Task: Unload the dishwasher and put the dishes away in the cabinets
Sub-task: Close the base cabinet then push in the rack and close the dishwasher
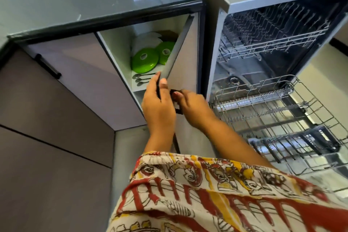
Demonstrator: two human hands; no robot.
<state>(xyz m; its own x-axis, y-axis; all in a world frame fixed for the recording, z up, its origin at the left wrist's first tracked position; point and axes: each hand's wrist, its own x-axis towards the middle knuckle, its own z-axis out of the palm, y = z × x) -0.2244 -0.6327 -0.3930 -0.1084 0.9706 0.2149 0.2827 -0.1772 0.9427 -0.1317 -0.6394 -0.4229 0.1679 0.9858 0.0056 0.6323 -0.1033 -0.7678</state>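
Landmark: cabinet door (185,56); ajar; hinged on the side next to the dishwasher (216,49)
Left hand (158,105): wraps the free edge of the cabinet door; fingers behind it, thumb on the outer face; holding the door
Right hand (194,108): on the outer face of the cabinet door, just right of the left hand; fingers curled narrow round the black door handle (178,111); holding it
Dishes: behind the cabinet door, on the upper shelf (136,87); two green dishes (144,60) tilted on edge; white plates (148,40) behind them; spoons (140,79) flat at the shelf front, just behind the door's free edge
Racks: right of the cabinet door; upper rack (273,40) and lower rack (282,113) both drawn out; no dish made out in either
Stage (judgement): unloading looks done or nearly so; closing the cabinet door likely the step in hand
Risk 1: left fingers nipped between door edge and cabinet frame; cause, swinging shut before that hand lets go
Risk 2: green dishes sliding or toppling; cause, a slam while they stand on edge
Risk 3: spoon handles fouling the cabinet door; cause, their place at the very shelf front
Risk 4: leg knocking the lower rack; cause, turning right from the cabinet door with it pulled out
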